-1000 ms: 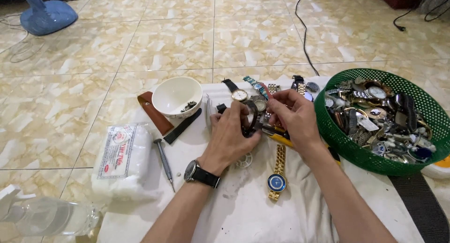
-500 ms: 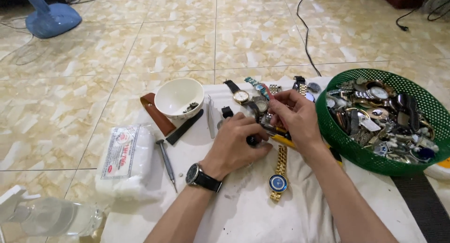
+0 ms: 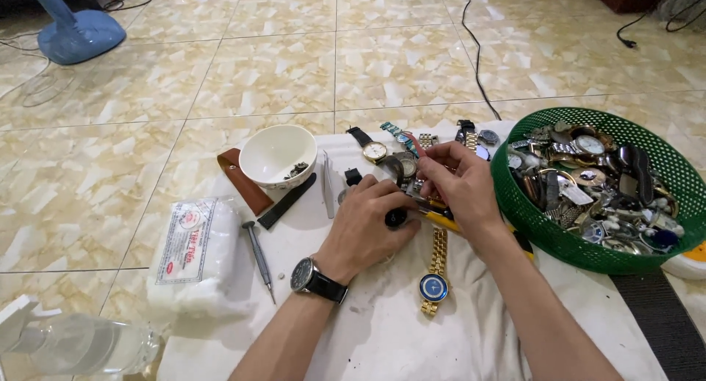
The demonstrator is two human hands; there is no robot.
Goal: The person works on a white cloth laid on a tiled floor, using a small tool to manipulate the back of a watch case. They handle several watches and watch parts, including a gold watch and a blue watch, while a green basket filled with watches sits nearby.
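Head view: green basket (image 3: 665,241) of watches just right of right hand (image 3: 460,184); white bowl (image 3: 273,151) left of left hand (image 3: 368,223); both hands clenched around small watch part (image 3: 397,218) between them.

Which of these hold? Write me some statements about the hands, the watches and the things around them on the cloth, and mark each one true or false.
1. The left hand wears a dark wristwatch. True.
2. The green basket holds only one watch. False: it is heaped with many watches and parts.
3. A gold-band watch with a blue dial lies on the white cloth below the hands. True.
4. The white bowl sits inside the basket. False: it stands on the cloth, left of the hands.
5. The right hand rests flat on the floor tiles. False: it is raised over the cloth, fingers pinched at a small item.
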